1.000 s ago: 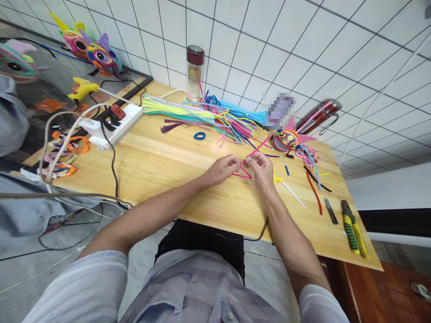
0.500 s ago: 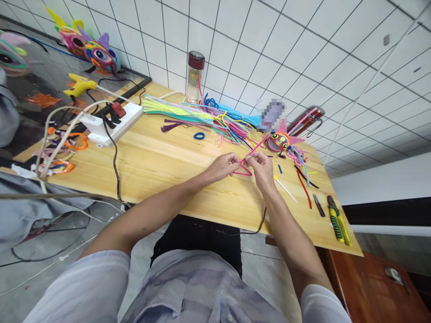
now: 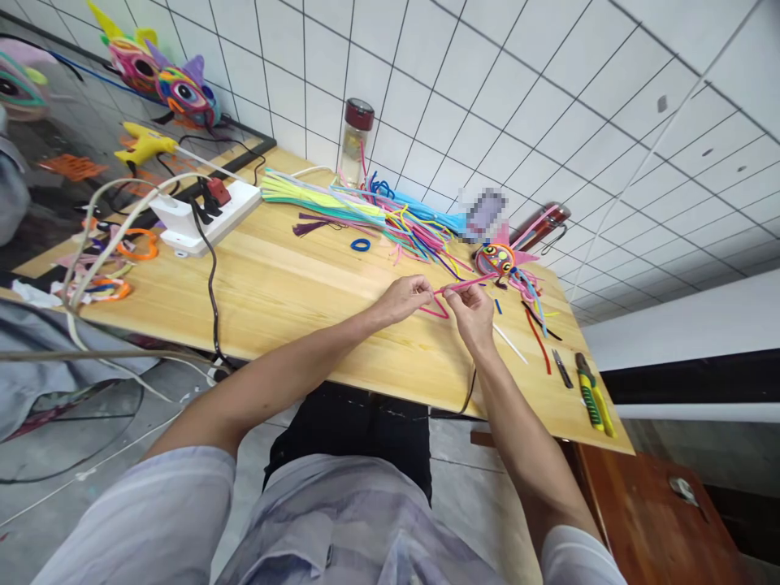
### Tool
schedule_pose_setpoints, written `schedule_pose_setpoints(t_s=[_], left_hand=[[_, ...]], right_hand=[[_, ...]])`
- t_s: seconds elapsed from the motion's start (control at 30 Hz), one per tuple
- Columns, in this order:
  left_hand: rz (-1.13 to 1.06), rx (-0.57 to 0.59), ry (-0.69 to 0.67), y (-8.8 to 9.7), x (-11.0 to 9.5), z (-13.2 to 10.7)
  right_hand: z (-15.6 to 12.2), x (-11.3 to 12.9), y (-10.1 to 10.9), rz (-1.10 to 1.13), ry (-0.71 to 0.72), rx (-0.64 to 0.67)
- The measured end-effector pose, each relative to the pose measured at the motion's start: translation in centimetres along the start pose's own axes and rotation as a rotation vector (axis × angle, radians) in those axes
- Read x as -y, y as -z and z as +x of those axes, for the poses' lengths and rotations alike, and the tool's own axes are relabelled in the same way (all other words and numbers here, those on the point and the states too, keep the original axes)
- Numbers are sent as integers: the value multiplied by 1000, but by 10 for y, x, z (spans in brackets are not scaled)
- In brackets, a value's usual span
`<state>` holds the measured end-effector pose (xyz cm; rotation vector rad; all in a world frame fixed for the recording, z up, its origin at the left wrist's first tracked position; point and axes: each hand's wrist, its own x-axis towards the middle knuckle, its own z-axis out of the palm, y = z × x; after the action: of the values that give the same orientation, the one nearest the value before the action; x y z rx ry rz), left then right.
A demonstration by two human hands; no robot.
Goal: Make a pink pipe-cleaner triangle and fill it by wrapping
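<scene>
Over the middle of the wooden table, a bent pink pipe cleaner (image 3: pixel 437 312) runs between my two hands. My left hand (image 3: pixel 407 299) pinches it at a bend, with a V-shaped part hanging below the fingers. My right hand (image 3: pixel 470 305) is closed on the same pipe cleaner just to the right, and a straight length sticks out beyond it toward a colourful fish-like mask figure (image 3: pixel 495 260). Behind my hands lies a pile of pink and other coloured pipe cleaners (image 3: pixel 420 231). A blue ring (image 3: pixel 361 244) rests to the left of the pile.
At left are a white power strip (image 3: pixel 213 219) with cords, a yellow glue gun (image 3: pixel 145 145) and several decorated figures (image 3: pixel 186 93). A lidded bottle (image 3: pixel 355 142) stands by the tiled wall. Small snips (image 3: pixel 561 369) and green-yellow pliers (image 3: pixel 594 398) lie at right.
The long pink end has swung from pointing up and right to lying nearly level toward the right. My right fingers have turned with it; the view has shifted slightly.
</scene>
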<state>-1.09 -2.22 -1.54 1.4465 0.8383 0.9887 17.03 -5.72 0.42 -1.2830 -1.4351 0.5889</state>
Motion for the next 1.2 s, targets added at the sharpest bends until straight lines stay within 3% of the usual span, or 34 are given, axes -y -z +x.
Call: schedule_pose_setpoints(t_s=[0.43, 0.83, 1.03, 1.2], left_hand=[[-74, 20, 29, -1, 11, 0], [-193, -59, 93, -2, -2, -1], [-325, -35, 192, -2, -16, -5], [-420, -10, 286, -1, -18, -3]], right_hand=[[-16, -2, -2, -279, 310, -38], [-17, -12, 0, -549, 875, -4], [-18, -14, 2, -650, 864, 34], [-19, -17, 0, -695, 858, -11]])
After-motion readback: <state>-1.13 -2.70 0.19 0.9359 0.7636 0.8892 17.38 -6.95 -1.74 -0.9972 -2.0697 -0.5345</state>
